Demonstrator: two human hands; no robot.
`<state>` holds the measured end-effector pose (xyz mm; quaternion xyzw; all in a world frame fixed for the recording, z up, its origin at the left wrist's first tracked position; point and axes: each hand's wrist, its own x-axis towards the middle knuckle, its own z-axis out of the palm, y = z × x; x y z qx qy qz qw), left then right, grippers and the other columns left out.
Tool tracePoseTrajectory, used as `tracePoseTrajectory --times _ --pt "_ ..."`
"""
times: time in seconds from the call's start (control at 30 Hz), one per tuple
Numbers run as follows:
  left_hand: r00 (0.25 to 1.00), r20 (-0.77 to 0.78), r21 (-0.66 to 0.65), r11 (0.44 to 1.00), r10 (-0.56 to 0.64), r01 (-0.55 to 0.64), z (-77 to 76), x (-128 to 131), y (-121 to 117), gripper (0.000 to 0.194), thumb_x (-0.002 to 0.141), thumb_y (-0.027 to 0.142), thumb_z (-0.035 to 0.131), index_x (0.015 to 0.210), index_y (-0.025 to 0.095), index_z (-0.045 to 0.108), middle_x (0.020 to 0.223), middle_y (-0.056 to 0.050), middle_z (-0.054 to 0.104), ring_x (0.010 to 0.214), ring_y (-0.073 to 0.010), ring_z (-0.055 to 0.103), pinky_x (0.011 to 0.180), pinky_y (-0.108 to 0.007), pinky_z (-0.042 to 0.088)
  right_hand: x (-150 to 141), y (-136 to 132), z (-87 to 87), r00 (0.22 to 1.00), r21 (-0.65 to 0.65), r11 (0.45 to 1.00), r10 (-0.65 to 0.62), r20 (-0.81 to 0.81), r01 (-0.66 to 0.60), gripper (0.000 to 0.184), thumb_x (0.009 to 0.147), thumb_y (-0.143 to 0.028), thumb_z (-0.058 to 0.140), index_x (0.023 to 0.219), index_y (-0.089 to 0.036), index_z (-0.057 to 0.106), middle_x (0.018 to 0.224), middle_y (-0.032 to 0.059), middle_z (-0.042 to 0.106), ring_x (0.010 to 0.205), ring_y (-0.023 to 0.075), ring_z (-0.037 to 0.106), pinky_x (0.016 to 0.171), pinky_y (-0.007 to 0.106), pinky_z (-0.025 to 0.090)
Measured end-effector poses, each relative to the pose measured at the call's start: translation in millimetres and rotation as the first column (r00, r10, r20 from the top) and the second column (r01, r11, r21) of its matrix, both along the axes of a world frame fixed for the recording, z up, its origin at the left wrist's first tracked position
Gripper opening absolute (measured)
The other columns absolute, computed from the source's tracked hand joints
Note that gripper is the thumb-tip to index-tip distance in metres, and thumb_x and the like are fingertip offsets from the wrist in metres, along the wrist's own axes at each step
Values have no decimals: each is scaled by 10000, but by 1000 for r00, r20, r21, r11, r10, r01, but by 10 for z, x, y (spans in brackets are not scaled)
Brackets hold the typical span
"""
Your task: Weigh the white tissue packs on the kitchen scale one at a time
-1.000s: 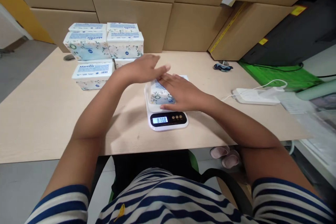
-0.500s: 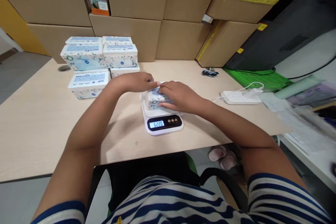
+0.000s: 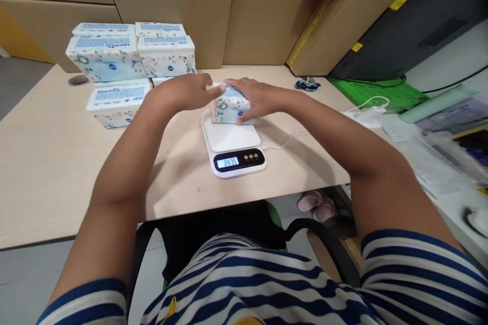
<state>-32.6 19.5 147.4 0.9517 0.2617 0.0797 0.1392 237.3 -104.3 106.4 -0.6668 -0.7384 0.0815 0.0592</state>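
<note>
Cardboard boxes (image 3: pixel 263 30), right hand (image 3: pixel 261 95) gripping tissue pack (image 3: pixel 227 110), long axis sideways, front toward wearer (image 3: pixel 232 279), left hand (image 3: pixel 186 92), grip unclear

The right hand (image 3: pixel 258 95) is gripping a tissue pack (image 3: pixel 229 110) at the rear of a white scale (image 3: pixel 232 136), while the left hand (image 3: pixel 183 92) is curving beside the pack's left end. The scale's display (image 3: pixel 227 162) is glowing. Other tissue packs (image 3: pixel 109 58) are standing stacked on the table (image 3: pixel 46 172), at left, and cardboard boxes (image 3: pixel 263 30) are lining its back.

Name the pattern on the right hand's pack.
The pack: leafy floral, white and pale blue; best in the head view.
</note>
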Motion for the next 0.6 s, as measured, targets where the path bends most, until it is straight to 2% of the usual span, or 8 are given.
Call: tracePoseTrajectory --times 0.07,0.13,0.23,0.3,0.37,0.43,0.5,0.6 --pt "998 -70 -44 999 1 -4 -47 76 -17 806 1056 836 409 1562 266 672 1572 -131 727 1464 -445 670 1233 -580 522 149 153 13 998 -58 996 -70 -1 70 1510 682 -746 973 1863 -362 114 1888 126 346 1699 487 392 1384 717 373" --pt "994 -108 -93 996 6 -16 -167 191 -38 767 1120 736 319 1618 231 613 1675 -154 654 1538 -423 622 1289 -567 471 289 280 8 975 -167 961 -214 64 222 1596 647 -765 993 1874 -329 69 1896 162 321 1698 498 400 1382 691 383" --pt "985 -166 -225 971 46 -83 -461 358 -47 720 1174 543 221 1680 125 518 1794 -237 499 1640 -424 523 1354 -565 385 488 415 -57 871 -271 831 -431 237 485 1659 651 -738 1014 1880 -243 16 1896 254 275 1685 519 418 1349 657 422" --pt "986 -161 -267 961 34 -77 -656 419 -24 762 1173 557 181 1644 85 549 1797 -262 481 1626 -416 544 1340 -518 414 619 490 -119 801 -268 760 -514 308 592 1650 682 -704 1016 1878 -211 -8 1899 292 236 1692 516 406 1340 633 430" --pt "991 -134 -293 955 18 -57 -792 432 12 772 1167 583 179 1615 103 586 1778 -235 523 1616 -402 559 1337 -490 423 744 576 -169 760 -248 727 -552 342 640 1644 688 -665 1029 1877 -208 -10 1886 315 249 1686 510 417 1327 616 440" --pt "995 -103 -310 950 13 -44 -865 415 47 743 1156 589 226 1577 124 625 1752 -215 566 1616 -406 555 1349 -497 408 854 684 -198 748 -214 731 -559 358 648 1655 664 -607 1062 1878 -213 8 1862 333 288 1686 505 415 1315 599 446" --pt "998 -68 -327 944 16 -37 -916 397 78 720 1142 604 272 1524 139 668 1730 -209 595 1602 -417 566 1346 -510 410 946 814 -217 760 -171 762 -542 358 625 1641 651 -514 1090 1880 -219 44 1854 344 296 1707 496 380 1316 571 439" --pt "998 41 -392 920 43 -24 -1039 410 135 805 1141 675 162 1497 173 681 1679 -176 658 1556 -359 623 1331 -451 443 1073 1045 -256 775 -121 794 -528 347 596 1551 668 -363 1098 1877 -229 136 1828 358 343 1701 497 401 1293 569 456"
